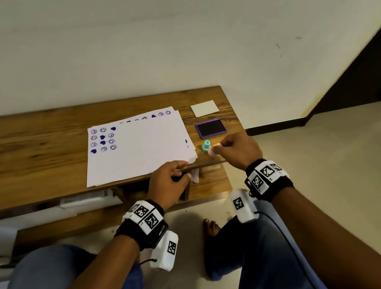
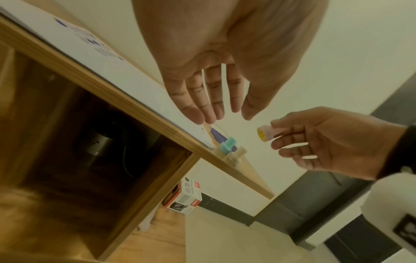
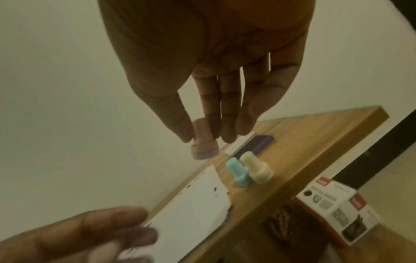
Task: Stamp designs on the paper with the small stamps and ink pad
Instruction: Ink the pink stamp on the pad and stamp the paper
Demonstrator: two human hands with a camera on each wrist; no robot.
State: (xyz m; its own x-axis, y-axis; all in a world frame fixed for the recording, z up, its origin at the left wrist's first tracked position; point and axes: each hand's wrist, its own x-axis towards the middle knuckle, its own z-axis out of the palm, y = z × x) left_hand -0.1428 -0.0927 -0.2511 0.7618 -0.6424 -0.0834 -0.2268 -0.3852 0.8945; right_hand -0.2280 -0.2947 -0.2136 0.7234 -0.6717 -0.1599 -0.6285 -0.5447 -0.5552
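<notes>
My right fingers (image 2: 282, 137) pinch the pink stamp (image 2: 266, 133); I should press it flat onto the ink pad (image 1: 210, 128) near the surface's right edge. Left fingers (image 2: 203, 99) relaxed, empty.

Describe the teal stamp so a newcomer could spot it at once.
Start at the wooden table and go to its right end, where the purple ink pad lies beside the stack of paper. Just nearer the person than that pad, two small stamps stand together. The teal stamp is the one closer to the paper; its neighbour, the cream stamp, is pale, and a pink stamp sits in the right hand.
</notes>
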